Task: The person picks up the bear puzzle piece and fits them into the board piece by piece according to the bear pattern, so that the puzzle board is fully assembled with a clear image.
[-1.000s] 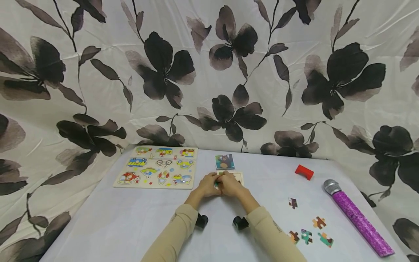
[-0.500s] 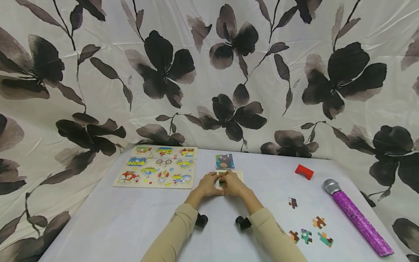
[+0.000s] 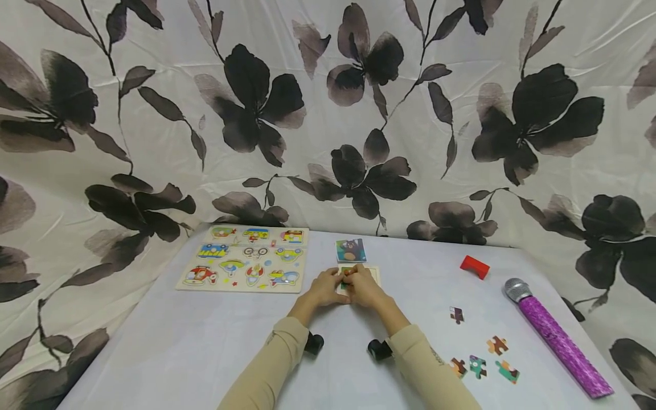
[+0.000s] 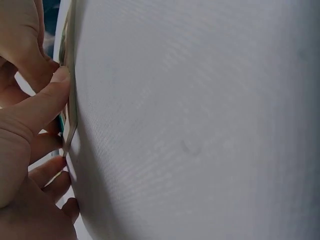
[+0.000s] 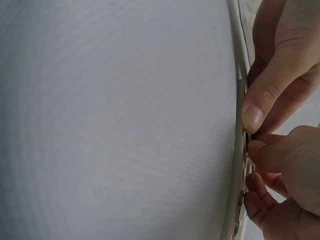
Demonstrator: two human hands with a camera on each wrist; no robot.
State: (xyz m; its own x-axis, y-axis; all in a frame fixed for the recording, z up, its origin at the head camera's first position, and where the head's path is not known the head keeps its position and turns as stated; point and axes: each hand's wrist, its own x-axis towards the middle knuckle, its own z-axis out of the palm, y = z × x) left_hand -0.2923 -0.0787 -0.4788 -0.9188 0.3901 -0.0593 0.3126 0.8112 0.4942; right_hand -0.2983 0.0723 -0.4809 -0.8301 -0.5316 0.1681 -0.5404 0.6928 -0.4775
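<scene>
A small wooden puzzle board [image 3: 378, 275] with a pale rim lies at the middle of the table, largely hidden under both hands. My left hand [image 3: 324, 289] holds its left side; in the left wrist view the thumb [image 4: 59, 80] lies at the board's near edge [image 4: 73, 112], other fingers farther along. Over the board, the right hand [image 3: 365, 290] has curled fingers pinching a jigsaw piece, mostly covered by them. Fingertips of both hands meet there in the right wrist view, the right thumb [image 5: 253, 116] down at the board's edge. Just behind stands a bear picture card [image 3: 351, 250].
At the left is a larger wooden vehicle puzzle [image 3: 241, 287]. Several loose jigsaw pieces [image 3: 478, 367] are scattered at the right, another piece [image 3: 456, 315] farther back. A red block [image 3: 475, 266] and a purple glitter microphone [image 3: 558, 339] lie near the right edge. A floral cloth [image 3: 318, 114] hangs behind.
The right hand has shifted slightly right over the board, uncovering a bit more of it, and its fingers have turned a little. The left hand stays at the board's left side.
</scene>
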